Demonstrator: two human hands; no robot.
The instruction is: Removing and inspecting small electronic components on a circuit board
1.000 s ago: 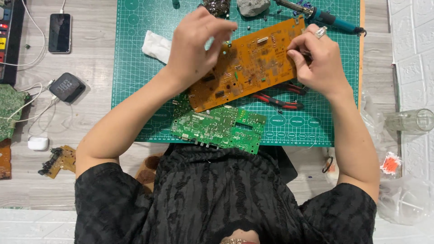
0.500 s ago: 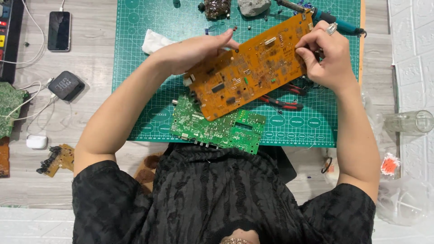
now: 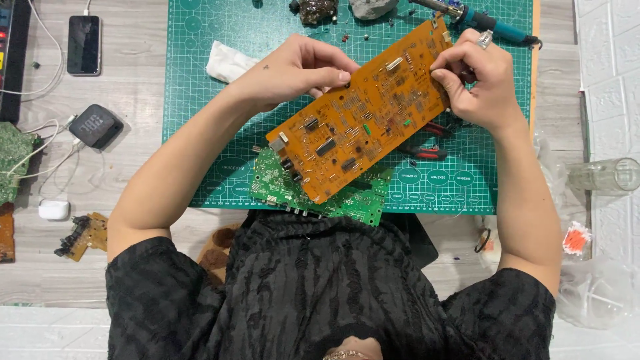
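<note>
An orange circuit board point(image 3: 363, 117) with many small components is held tilted above the green cutting mat point(image 3: 200, 100). My left hand point(image 3: 293, 67) grips its upper long edge with the fingertips. My right hand point(image 3: 477, 80), wearing a ring, pinches the board's right end. A green circuit board point(image 3: 360, 197) lies on the mat under the orange one, near my body. Red-handled pliers point(image 3: 427, 150) lie on the mat, partly hidden by the orange board.
A soldering iron point(image 3: 483, 17) with a blue handle, a white tissue point(image 3: 227, 63) and dark lumps lie at the mat's far edge. Left on the wooden table are a phone point(image 3: 84, 45), a small black clock point(image 3: 96, 125), cables and board scraps. A glass jar point(image 3: 610, 175) lies right.
The orange board has been turned and lowered toward me, now covering more of the green board. My left hand shifted from its top face to its upper edge.
</note>
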